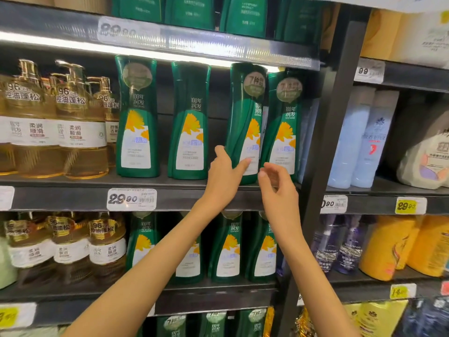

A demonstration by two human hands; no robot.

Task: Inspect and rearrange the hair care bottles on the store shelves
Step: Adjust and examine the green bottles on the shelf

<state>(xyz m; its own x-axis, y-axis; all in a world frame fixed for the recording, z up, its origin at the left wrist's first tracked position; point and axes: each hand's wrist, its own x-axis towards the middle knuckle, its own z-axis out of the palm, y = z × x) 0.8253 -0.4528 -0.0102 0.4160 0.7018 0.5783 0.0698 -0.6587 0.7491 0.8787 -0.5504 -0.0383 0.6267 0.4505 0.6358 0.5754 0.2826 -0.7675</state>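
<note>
On the middle shelf (73, 198), at nine o'clock in the view, stand amber pump bottles (80, 132) with gold heads. At their three o'clock side a first green bottle (137, 117) and a second green bottle (189, 122) stand upright with a gap between them. A price tag (131, 199) reading 29.90 sits on the shelf edge at six o'clock from the first one. Near the centre is the third green bottle (245, 113), turned a little so that its label faces rightward, just beside the fourth green bottle (284, 122). The left hand (226, 176) grips its lower part, with the thumb on the left edge and the index finger across the label. The right hand (277, 188) hovers before the fourth bottle's base, its fingers (272, 167) loosely bent and holding nothing. At three o'clock, past the dark post (323, 142), stand pale blue bottles (359, 142).
</note>
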